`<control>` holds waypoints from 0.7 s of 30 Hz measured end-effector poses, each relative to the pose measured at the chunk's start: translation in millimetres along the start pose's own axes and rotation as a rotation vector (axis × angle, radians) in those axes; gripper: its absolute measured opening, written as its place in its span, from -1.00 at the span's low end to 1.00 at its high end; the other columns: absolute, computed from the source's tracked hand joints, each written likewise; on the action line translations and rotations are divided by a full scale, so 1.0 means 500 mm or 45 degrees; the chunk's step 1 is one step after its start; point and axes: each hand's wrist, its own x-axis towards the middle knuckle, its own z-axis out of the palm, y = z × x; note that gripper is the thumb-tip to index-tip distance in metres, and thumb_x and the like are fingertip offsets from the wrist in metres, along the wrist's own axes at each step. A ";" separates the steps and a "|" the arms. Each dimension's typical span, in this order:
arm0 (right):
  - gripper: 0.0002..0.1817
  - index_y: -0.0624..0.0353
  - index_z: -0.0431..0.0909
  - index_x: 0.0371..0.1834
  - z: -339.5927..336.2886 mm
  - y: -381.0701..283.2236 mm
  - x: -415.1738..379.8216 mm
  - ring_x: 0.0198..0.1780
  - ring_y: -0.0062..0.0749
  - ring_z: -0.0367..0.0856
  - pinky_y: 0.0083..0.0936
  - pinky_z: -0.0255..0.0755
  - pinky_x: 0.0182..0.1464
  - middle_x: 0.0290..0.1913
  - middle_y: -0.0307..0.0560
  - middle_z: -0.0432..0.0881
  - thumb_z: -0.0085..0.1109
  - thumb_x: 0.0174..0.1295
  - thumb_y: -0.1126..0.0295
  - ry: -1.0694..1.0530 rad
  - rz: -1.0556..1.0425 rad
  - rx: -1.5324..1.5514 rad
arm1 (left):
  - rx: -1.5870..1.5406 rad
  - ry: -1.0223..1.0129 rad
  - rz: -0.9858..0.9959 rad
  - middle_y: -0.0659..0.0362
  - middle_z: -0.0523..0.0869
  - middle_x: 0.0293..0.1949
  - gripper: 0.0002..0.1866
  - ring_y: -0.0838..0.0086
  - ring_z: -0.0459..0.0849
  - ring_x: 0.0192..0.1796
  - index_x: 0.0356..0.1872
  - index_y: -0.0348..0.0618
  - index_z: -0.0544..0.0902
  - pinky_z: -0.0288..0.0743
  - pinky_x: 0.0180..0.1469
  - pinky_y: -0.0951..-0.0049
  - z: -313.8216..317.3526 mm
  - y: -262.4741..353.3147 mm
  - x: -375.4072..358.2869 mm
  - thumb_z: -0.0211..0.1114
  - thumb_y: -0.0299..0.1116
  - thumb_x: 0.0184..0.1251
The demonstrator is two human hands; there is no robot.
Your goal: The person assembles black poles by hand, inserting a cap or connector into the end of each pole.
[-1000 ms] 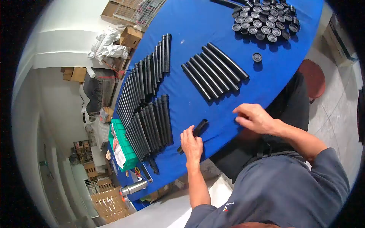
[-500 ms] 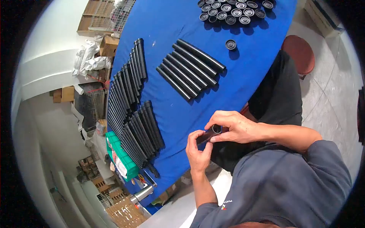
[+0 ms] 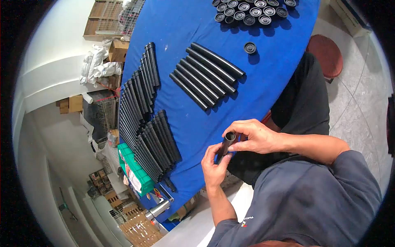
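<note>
A black tube (image 3: 226, 145) is held between my two hands at the table's near edge, its open round end facing up toward me. My left hand (image 3: 214, 164) is closed around the tube's lower part. Near the upper end, the fingers and thumb of my right hand (image 3: 254, 136) grip it from the right. On the blue-covered table (image 3: 197, 136), several loose black tubes (image 3: 207, 76) lie side by side beyond my hands. A single round black cap (image 3: 249, 48) sits to their right. The tube's lower end is hidden by my left hand.
A group of black caps (image 3: 249, 19) stands at the far side. Rows of black tubes (image 3: 142, 119) lie on the left, beside a green basket (image 3: 145, 182) and a silver cylinder (image 3: 158, 209). A red stool (image 3: 325, 56) is on the right.
The tube in my hands has tipped more upright, its open end shifting slightly left and up. Both hands keep their hold on it; the view has shifted slightly.
</note>
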 end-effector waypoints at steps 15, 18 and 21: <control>-0.27 0.18 0.47 0.44 -0.024 -0.013 -0.008 0.12 -0.14 0.67 -0.30 0.67 -0.08 0.15 0.10 0.62 0.53 0.18 0.32 -0.179 -0.144 -0.379 | -2.044 0.535 -0.370 -0.24 0.59 0.35 -0.75 -0.07 0.52 0.45 0.08 -0.36 0.66 0.47 0.50 -0.10 0.030 -0.077 -0.029 0.16 -0.39 0.62; -0.30 0.17 0.49 0.41 -0.019 -0.029 0.001 0.06 -0.13 0.68 -0.30 0.65 -0.08 0.16 0.06 0.62 0.52 0.17 0.36 -0.172 0.012 -0.363 | -2.215 0.419 -0.395 -0.22 0.60 0.33 -0.74 -0.03 0.53 0.45 0.08 -0.35 0.63 0.47 0.51 -0.03 0.054 -0.090 -0.031 0.15 -0.34 0.65; -0.39 0.19 0.53 0.34 -0.015 -0.022 0.006 -0.04 -0.10 0.71 -0.29 0.62 -0.11 0.07 0.07 0.67 0.48 0.19 0.41 -0.223 0.066 -0.369 | -2.264 0.456 -0.473 -0.24 0.61 0.32 -0.70 -0.01 0.54 0.44 0.14 -0.37 0.59 0.49 0.50 0.01 0.072 -0.089 -0.029 0.14 -0.31 0.67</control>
